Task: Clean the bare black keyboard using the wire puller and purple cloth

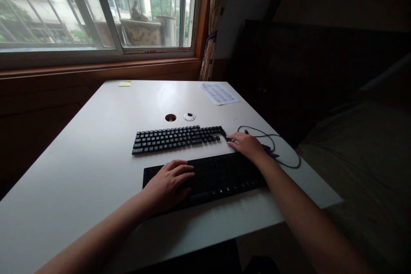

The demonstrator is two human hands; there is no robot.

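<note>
My left hand [171, 180] lies with fingers spread on the left part of a black keyboard base [221, 174], whose key area looks dark and bare of caps. Just beyond the base, loose black keycaps [167, 138] stand in rows on the white table, laid out like a keyboard. At the right end of these rows my right hand [246, 144] reaches over the base. Its thumb and forefinger close around a small dark keycap [228, 138]. The palm side of this hand is hidden.
A black cable [289, 166] loops at the table's right side, beside a purple item [270, 150]. Farther back are a round hole [171, 117], a white round cover [189, 117], printed sheets [220, 93] and a yellow note [125, 83]. The white table [80, 150] stands near a window.
</note>
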